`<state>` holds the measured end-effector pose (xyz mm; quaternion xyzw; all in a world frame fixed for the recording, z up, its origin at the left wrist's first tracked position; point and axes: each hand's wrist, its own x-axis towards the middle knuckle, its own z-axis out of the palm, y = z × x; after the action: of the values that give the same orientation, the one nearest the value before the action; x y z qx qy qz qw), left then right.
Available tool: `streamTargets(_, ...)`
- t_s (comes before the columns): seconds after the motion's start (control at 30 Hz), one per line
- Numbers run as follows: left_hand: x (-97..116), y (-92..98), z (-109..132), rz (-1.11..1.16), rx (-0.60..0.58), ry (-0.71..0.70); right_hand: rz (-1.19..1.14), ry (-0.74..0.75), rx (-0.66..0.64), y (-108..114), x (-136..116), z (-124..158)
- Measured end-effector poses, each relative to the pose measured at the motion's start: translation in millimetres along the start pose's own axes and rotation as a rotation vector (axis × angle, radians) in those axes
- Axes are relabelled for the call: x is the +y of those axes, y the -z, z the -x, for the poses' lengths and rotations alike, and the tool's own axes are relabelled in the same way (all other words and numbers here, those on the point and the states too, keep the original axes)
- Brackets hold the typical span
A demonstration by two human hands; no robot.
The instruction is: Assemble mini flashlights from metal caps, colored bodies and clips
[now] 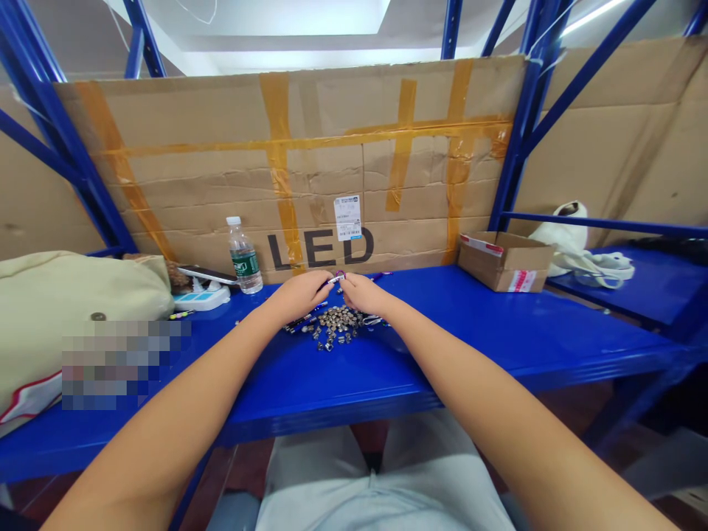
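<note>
This looks like a workshop or stockroom assembly bay: the fingers [352,287] work just above a blue steel rack shelf [498,332] used as a bench, with a taped cardboard sheet [221,147] printed LED beyond them and a cardboard carton [503,265] to their right.

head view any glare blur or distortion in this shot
Head view: wide-angle distortion bends the blue steel uprights near the edges and stretches the left forearm; the ceiling glare is blown out; a pixelated patch covers part of the beige bag; the metal parts stay fairly sharp.
</note>
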<state>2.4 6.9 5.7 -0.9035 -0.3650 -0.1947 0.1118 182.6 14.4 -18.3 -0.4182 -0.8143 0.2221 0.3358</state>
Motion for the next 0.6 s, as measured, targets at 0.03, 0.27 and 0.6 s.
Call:
streamTargets(0.03, 1.1, 0.2, 0.2, -0.029, 0.011, 0.003, -0.099, -0.035, -0.017, -0.9, -1.9, 0.0)
streamTargets(0.27, 15.7, 0.4, 2.5, -0.232, -0.104, -0.08, -0.183, -0.251, 0.006, 20.1, -2.1, -7.1)
streamTargets(0.6, 8.8, -4.2, 3.5, -0.109, -0.068, -0.069, 0.338, -0.364, 0.063, 59.9, 30.5, 6.6)
